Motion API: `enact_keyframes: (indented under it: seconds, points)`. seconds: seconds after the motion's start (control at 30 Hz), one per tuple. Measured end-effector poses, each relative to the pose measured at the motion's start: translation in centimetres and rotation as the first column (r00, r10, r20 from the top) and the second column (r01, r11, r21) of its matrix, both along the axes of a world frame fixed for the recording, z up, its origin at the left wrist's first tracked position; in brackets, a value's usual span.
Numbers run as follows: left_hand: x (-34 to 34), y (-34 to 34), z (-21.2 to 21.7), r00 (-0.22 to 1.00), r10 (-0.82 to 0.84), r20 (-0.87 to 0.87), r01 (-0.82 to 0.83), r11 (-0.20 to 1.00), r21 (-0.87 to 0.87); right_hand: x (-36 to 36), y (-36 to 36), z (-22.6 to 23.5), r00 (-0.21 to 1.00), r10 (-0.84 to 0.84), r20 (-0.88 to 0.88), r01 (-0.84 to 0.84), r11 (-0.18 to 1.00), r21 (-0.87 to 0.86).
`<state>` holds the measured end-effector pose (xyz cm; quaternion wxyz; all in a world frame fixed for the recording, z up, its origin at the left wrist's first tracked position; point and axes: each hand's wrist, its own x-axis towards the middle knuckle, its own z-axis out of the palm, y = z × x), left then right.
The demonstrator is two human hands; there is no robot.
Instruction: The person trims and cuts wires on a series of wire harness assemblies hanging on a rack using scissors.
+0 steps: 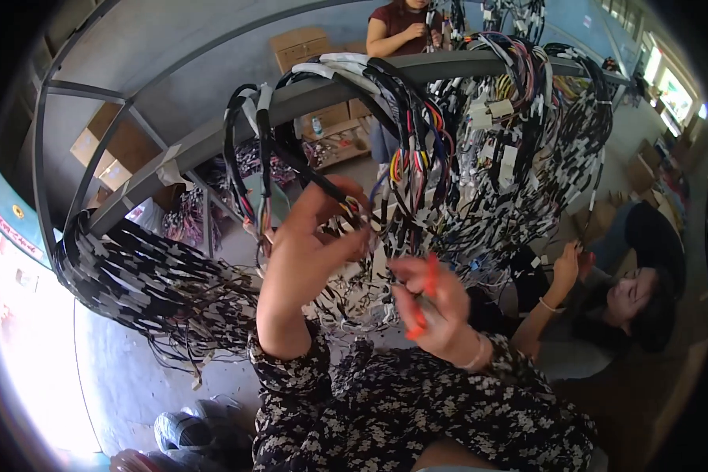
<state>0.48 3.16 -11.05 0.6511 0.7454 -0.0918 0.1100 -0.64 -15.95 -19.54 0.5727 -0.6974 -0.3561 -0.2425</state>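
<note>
In the head view, my left hand (307,248) is raised among hanging wire harnesses. Its fingers are closed round the lower part of a black-wrapped wire bundle (322,182), where thin coloured wires come out. Beside it and a little lower, my right hand (444,315) grips a small tool with red-orange handles (431,277). The tool's jaws are hidden, so I cannot tell whether it is pliers or snips. Its tip end points toward the wires near my left fingers. Just beyond hang more harnesses (409,149) with yellow, red and blue wires showing.
A grey metal rail (315,98) carries the harnesses. Dense black-and-white bundles hang left (149,275) and right (527,181). A co-worker (621,307) crouches at right, hands on wires; another person (401,31) stands behind the rail. Cardboard boxes (112,145) stand at the back left.
</note>
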Motion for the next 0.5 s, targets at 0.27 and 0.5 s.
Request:
enact_keyframes:
  seconds: [0.27, 0.5]
  points:
    - [0.9, 0.7, -1.7, 0.984, -0.048, 0.174, 0.021, 0.988, 0.150, 1.7, 5.5, -2.4, 0.982, -0.163, -0.095, 0.176, 0.975, 0.139]
    - [-3.8, -1.0, -5.6, 0.758, 0.258, 0.599, -0.446, 0.875, 0.188, 5.0, 2.2, -2.2, 0.945, -0.320, -0.066, 0.327, 0.923, 0.203]
